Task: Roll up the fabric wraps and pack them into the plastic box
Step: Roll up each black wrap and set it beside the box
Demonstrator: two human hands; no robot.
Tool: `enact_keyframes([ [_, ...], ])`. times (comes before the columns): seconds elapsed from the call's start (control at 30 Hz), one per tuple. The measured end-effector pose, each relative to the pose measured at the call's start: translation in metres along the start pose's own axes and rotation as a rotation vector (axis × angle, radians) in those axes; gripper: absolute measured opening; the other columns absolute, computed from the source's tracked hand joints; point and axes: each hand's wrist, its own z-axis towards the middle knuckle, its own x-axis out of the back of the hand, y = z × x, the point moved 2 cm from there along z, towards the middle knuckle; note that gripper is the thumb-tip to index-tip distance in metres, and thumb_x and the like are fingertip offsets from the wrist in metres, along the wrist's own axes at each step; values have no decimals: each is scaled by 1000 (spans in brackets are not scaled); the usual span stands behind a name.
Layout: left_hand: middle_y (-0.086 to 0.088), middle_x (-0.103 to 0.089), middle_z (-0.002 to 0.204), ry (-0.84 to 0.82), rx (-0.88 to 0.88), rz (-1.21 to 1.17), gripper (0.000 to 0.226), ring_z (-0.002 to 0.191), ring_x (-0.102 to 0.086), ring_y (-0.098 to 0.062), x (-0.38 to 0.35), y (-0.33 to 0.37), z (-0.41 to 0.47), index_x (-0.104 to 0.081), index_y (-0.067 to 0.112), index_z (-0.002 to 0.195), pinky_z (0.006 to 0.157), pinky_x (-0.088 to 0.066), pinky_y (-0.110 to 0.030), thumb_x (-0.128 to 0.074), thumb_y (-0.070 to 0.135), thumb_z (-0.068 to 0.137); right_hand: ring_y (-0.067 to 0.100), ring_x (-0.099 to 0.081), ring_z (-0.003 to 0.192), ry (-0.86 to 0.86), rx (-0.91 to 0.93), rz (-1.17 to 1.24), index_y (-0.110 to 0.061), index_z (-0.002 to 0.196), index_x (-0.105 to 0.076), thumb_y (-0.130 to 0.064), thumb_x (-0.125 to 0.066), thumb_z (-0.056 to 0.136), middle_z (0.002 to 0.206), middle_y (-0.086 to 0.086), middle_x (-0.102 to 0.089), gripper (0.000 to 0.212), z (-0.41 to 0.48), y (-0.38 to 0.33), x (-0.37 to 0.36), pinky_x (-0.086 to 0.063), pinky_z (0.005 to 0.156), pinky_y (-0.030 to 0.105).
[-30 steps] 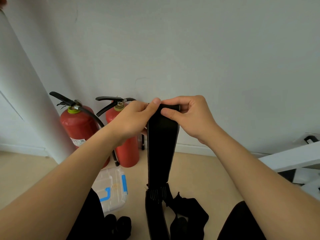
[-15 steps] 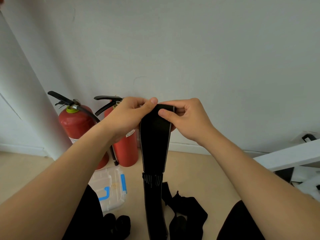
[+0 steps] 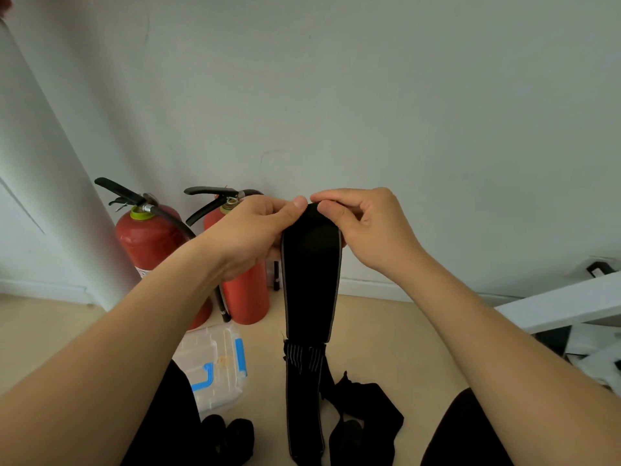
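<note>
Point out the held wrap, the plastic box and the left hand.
black fabric wrap [image 3: 311, 280], head view, flat hanging stretch.
plastic box [image 3: 210, 351], head view, clear lid.
left hand [image 3: 248, 230], head view, back of hand.

Visible are two hands [image 3: 248, 233] [image 3: 366, 227], two fire extinguishers [image 3: 148, 237] [image 3: 247, 297], one plastic box [image 3: 215, 358], one hanging wrap [image 3: 311, 280] and two rolled wraps [image 3: 211, 428] [image 3: 239, 438].

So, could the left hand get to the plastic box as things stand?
Probably, once it lets go: the left hand pinches the top of the black wrap with the right hand. The plastic box lies on the floor below the left forearm, nothing covering it.
</note>
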Motion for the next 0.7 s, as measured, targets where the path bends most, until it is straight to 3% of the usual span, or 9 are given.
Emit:
enact_keyframes([
  [0.07, -21, -79, 118, 45, -15, 3, 34, 105, -80, -28, 2, 0, 1, -75, 2, 125, 78, -63, -27, -56, 28, 112, 13, -77, 85, -16, 10, -31, -21, 118, -84, -29, -60, 112, 97, 0, -83, 26, -2, -3, -4, -64, 81, 42],
  [0.13, -25, -79, 115, 83, -53, -39, 27, 102, -80, -30, 4, 1, 1, -74, 1, 124, 79, -64, -29, -63, 20, 109, 30, -72, 71, -39, -72, 18, -19, 110, -84, -41, -47, 116, 82, 18, -76, 43, -2, -4, -7, -61, 69, 44],
  [0.2, -24, -80, 111, 119, -98, -38, 21, 103, -80, -34, 6, 2, 2, -76, 5, 122, 86, -65, -35, -69, 15, 105, 35, -69, 65, -64, -165, 115, -9, 100, -81, -39, -47, 117, 80, 26, -71, 49, 0, -3, -7, -57, 62, 42],
  [0.33, -17, -82, 108, 121, -129, 1, 20, 105, -81, -32, 8, 2, 1, -78, 10, 120, 89, -65, -34, -73, 16, 102, 24, -74, 74, -62, -128, 147, -16, 122, -82, -15, -60, 112, 93, 5, -82, 25, -1, -3, -2, -65, 70, 37],
  [0.43, -9, -83, 98, 91, -93, 119, 36, 89, -80, -17, 5, 1, 0, -80, 9, 111, 72, -62, -23, -61, 39, 109, 15, -79, 100, -26, -59, 43, -22, 128, -81, -12, -68, 106, 113, -4, -83, 27, -2, -3, 2, -64, 96, 42],
  [0.5, -18, -81, 102, 108, -78, 131, 45, 91, -79, -24, 5, 0, 1, -79, 6, 111, 78, -63, -32, -56, 44, 110, 7, -76, 111, -34, -10, -12, -25, 127, -82, -16, -71, 105, 119, -9, -82, 26, -4, -6, 2, -61, 102, 39],
  [0.57, -22, -80, 112, 116, -107, 115, 36, 103, -78, -33, 6, 1, 1, -78, 5, 117, 89, -64, -39, -61, 35, 110, 13, -78, 95, -36, -9, 15, -23, 123, -83, -29, -64, 109, 107, -1, -83, 24, -7, -10, 1, -65, 85, 39],
  [0.63, -18, -81, 112, 97, -134, 90, 25, 108, -79, -32, 6, 2, 0, -77, 8, 121, 91, -64, -36, -67, 26, 107, 24, -74, 69, -48, -59, 24, -18, 115, -82, -41, -53, 113, 88, 12, -78, 38, -7, -11, -1, -60, 63, 41],
  [0.7, -18, -81, 113, 98, -148, 60, 23, 108, -79, -34, 4, 4, -1, -77, 10, 124, 95, -65, -39, -71, 22, 104, 22, -71, 60, -58, -83, 16, -17, 114, -81, -37, -52, 115, 82, 13, -76, 35, -4, -9, -2, -57, 58, 36],
])
